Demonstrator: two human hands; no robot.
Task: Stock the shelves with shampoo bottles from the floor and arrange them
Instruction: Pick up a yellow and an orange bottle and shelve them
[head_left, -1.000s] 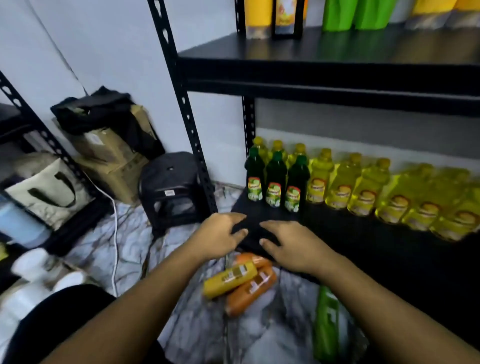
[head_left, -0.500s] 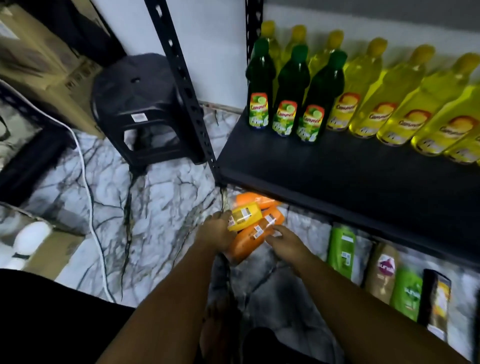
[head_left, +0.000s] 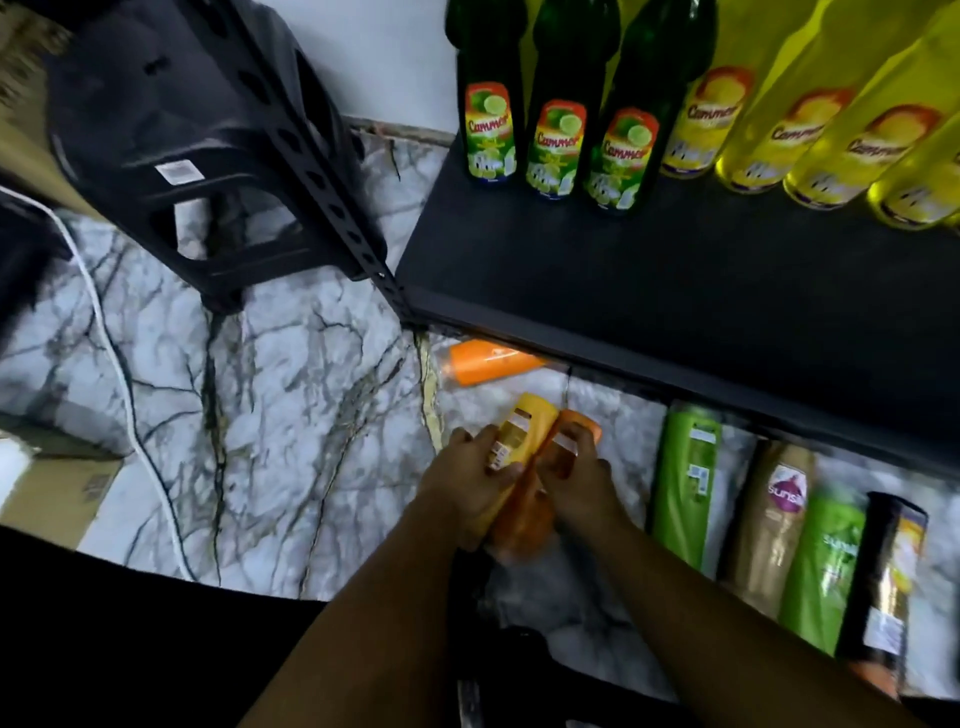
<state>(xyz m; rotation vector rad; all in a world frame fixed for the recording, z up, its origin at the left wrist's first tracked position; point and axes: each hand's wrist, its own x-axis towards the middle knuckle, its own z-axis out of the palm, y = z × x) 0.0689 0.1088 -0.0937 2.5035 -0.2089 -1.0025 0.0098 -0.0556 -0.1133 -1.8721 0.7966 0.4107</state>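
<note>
My left hand (head_left: 467, 486) grips a yellow shampoo bottle (head_left: 522, 431) low over the marble floor. Right beside it, my right hand (head_left: 576, 475) grips an orange shampoo bottle (head_left: 524, 525); the two bottles touch side by side. Another orange bottle (head_left: 488, 362) lies on the floor, partly under the edge of the black shelf (head_left: 649, 270). To the right lie a green bottle (head_left: 683, 483), a beige bottle (head_left: 774, 514), a second green bottle (head_left: 823, 566) and a dark bottle (head_left: 885, 577), all below the shelf's front edge.
Three dark green bottles (head_left: 556, 104) and several yellow ones (head_left: 810, 93) stand at the back of the shelf. A black plastic stool (head_left: 182, 130) sits left of the shelf post (head_left: 337, 208). A white cable (head_left: 119, 353) crosses the floor; a cardboard box (head_left: 52, 493) is at far left.
Both hands dropped from the shelf edge to the floor and took hold of the yellow and orange bottles. The view tilted downward and closer; one orange bottle stays under the shelf edge.
</note>
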